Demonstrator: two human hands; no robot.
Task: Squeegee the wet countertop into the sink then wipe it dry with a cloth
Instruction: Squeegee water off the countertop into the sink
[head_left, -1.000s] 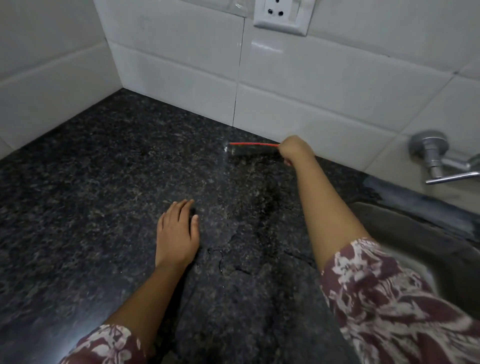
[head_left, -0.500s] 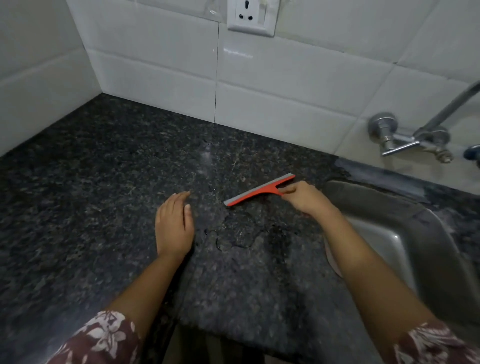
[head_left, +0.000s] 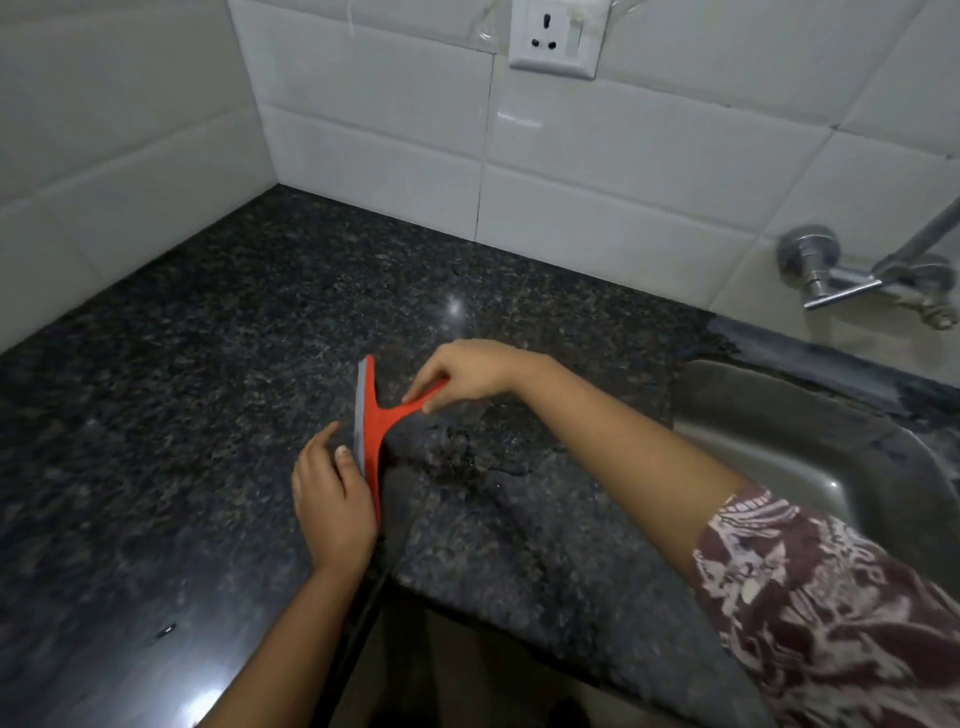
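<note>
A red squeegee (head_left: 373, 422) with a grey rubber blade stands on the dark speckled granite countertop (head_left: 208, 364), its blade running front to back. My right hand (head_left: 467, 370) pinches the squeegee's handle between fingers and thumb. My left hand (head_left: 332, 499) lies flat on the counter with its fingers touching the near end of the blade, holding nothing. Small wet patches (head_left: 457, 457) glisten on the granite just right of the blade. The steel sink (head_left: 810, 447) lies to the right. No cloth is in view.
White tiled walls meet at the back-left corner. A wall socket (head_left: 551, 41) sits high on the back wall. A metal tap (head_left: 857, 275) sticks out above the sink. The counter's front edge (head_left: 467, 603) drops off just below my hands.
My right hand pulled the squeegee from the back wall toward the front and turned the blade front to back. The blade now touches my left hand, which stayed on the counter.
</note>
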